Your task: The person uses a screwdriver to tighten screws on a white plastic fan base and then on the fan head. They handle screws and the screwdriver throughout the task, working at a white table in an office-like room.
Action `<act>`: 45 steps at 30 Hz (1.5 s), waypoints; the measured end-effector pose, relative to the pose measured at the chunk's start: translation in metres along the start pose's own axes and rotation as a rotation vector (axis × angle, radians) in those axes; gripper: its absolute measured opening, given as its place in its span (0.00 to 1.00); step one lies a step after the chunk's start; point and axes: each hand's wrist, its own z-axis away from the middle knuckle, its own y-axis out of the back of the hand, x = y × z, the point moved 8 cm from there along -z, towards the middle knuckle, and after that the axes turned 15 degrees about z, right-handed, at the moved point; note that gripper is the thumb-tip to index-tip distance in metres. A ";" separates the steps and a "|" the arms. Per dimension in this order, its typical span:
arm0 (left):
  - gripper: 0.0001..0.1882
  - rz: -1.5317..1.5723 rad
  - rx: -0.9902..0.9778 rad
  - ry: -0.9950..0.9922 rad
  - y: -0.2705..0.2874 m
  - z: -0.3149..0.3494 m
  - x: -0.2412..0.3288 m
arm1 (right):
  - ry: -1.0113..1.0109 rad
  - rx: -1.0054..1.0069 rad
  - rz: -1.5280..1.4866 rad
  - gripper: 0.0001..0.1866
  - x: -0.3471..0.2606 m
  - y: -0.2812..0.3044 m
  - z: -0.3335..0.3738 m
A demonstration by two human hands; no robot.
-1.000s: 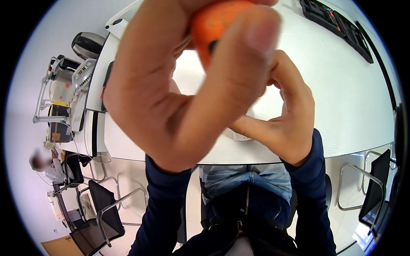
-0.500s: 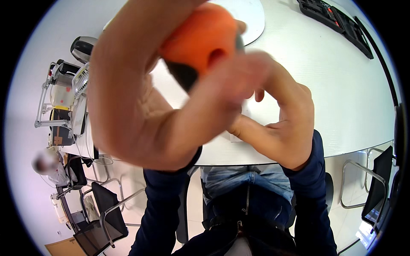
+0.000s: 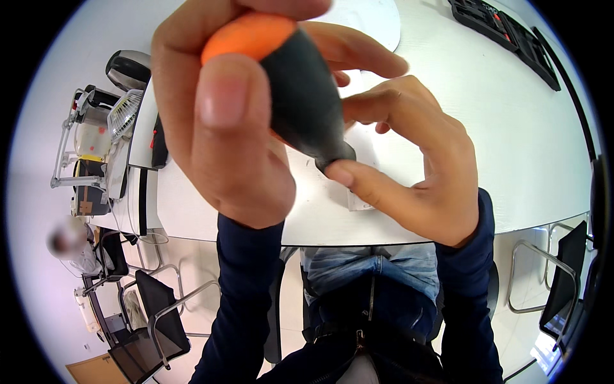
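My left hand (image 3: 224, 128) is raised close to the camera and wraps around a stubby tool (image 3: 294, 96) with an orange top and a black tapering body. The tool's narrow end points down and to the right. My right hand (image 3: 422, 173) meets that end: its thumb presses against the tip and its fingers curl behind, their tips hidden by the tool. Under the hands a small white flat piece (image 3: 359, 202) lies on the white table (image 3: 511, 128).
A black tray (image 3: 505, 32) with compartments lies at the table's far right. A round white plate (image 3: 371, 16) sits at the top. Left of the table stand a fan (image 3: 121, 112), a trolley and chairs (image 3: 153, 313); another person (image 3: 67, 243) is there. More chairs (image 3: 563, 281) stand on the right.
The left hand has turned the tool, so its black body now faces the camera and its narrow end points down. The right thumb has come up to that end.
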 end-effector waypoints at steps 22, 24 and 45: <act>0.39 0.063 0.002 0.056 -0.006 0.004 0.015 | -0.026 -0.099 -0.087 0.20 -0.001 -0.006 0.000; 0.40 0.081 -0.082 0.028 -0.014 0.002 0.015 | 0.001 -0.104 -0.148 0.21 -0.004 -0.008 -0.001; 0.32 0.139 -0.228 0.072 -0.018 0.006 0.005 | -0.165 -0.188 -0.197 0.22 0.010 -0.012 0.011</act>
